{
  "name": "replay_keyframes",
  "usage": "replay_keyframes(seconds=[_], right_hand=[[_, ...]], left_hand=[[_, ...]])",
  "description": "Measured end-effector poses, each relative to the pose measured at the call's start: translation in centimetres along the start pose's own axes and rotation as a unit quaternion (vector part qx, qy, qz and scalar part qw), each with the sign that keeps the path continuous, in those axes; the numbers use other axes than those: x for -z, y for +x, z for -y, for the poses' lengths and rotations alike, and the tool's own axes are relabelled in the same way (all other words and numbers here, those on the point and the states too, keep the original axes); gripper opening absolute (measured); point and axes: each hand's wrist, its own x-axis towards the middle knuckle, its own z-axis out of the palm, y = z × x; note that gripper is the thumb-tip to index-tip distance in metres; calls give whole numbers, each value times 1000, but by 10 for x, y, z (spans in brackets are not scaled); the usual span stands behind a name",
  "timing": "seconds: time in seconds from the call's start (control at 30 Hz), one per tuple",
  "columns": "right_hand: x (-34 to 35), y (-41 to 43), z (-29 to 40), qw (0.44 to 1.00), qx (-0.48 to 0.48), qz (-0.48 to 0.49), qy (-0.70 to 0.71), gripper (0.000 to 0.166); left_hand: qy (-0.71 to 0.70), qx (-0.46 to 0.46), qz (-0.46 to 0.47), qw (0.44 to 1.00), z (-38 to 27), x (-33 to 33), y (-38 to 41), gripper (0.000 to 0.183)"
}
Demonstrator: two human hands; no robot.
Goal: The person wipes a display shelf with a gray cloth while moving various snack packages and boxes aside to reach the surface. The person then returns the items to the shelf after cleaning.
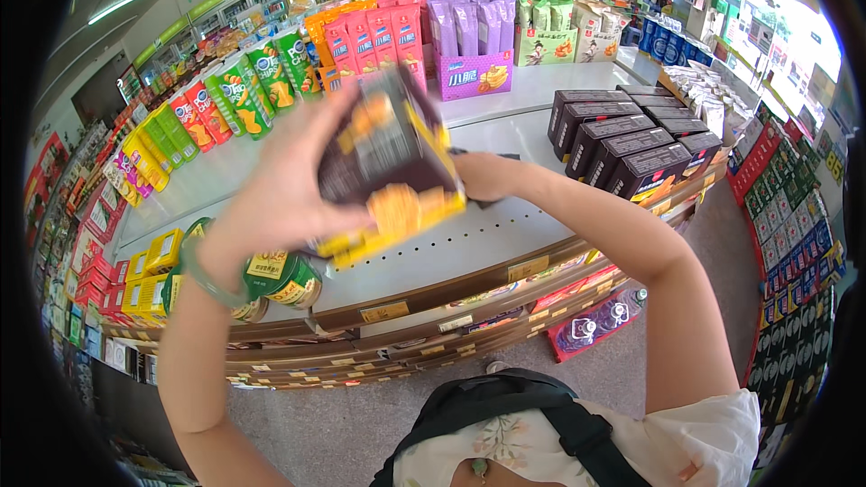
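My left hand (284, 176) holds up a dark brown and yellow biscuit box (379, 169) above the shelf, thumb on the near side. The box is tilted and blurred; whether it is a single box cannot be told. Just right of it, my right hand (490, 177) is low over the white metal shelf (446, 243), closed around a dark, soft-looking cloth (492, 203). The box hides part of that hand. Several dark biscuit boxes (626, 142) stand in rows on the shelf, to the right of my right hand.
Potato chip canisters (233, 98) line the back left. Purple snack packs (473, 47) stand behind my hands. Green-lidded tubs (284, 274) and yellow boxes (152, 270) sit front left. On the floor, bottles of purple liquid (599, 318) stand below the shelf's price-tag edge (385, 311).
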Motion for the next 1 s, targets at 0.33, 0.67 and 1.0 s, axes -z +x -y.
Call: replay_keyframes(seconds=[0.33,0.67,1.0], right_hand=[[-27,-27,31,991,12,-100,-88,36],[-58,122,71,987,14,-100,-123,65],[-77,119,73,977,173,-88,-88,49]], left_hand=[[-183,16,-189,965,-23,85,37,92],[-6,-20,-241,970,-37,70,-34,111],[2,62,-265,962,-42,67,-71,98]])
